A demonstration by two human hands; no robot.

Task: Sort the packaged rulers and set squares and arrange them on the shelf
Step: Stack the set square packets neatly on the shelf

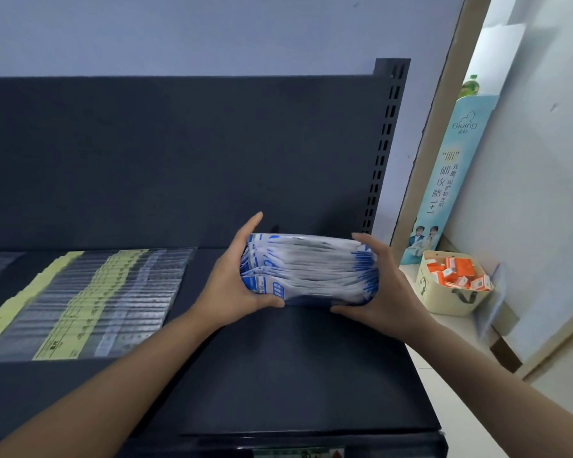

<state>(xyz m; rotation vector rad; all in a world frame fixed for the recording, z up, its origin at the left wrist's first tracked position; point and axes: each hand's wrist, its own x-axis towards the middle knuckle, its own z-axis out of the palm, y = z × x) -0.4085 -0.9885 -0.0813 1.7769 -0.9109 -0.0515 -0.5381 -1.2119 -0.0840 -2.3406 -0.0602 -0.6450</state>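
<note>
The person's 2 bare hands are clamping 1 thick stack of packets [308,269] between them. The left hand [237,280] is cupping the left end, thumb hooked along the lower front edge and fingers reaching up behind. The right hand [386,287] is mirroring it on the right end, thumb under the front and fingers curled over the top. The packets are thin, glossy white plastic sleeves with blue print at both ends, pressed so tightly that I cannot count them. The stack's long axis is running left to right, parallel to the shelf's front edge. It is sitting over the right half of the shelf [278,375], towards the back; whether it is touching the deck I cannot tell.

The shelf is a flat, matt, dark grey metal deck with a plain back panel and 1 slotted upright [382,150] at its right corner. On its left half, a row of clear ruler packs [90,302] with yellow labels is lying overlapped like scales, their long axes also running left to right.

Beside the shelf on the right, 1 cream basket [444,302] is holding small orange-and-white boxes [457,276], with 1 tall pale blue card display [450,180] and 1 green bottle [469,85] behind it.
</note>
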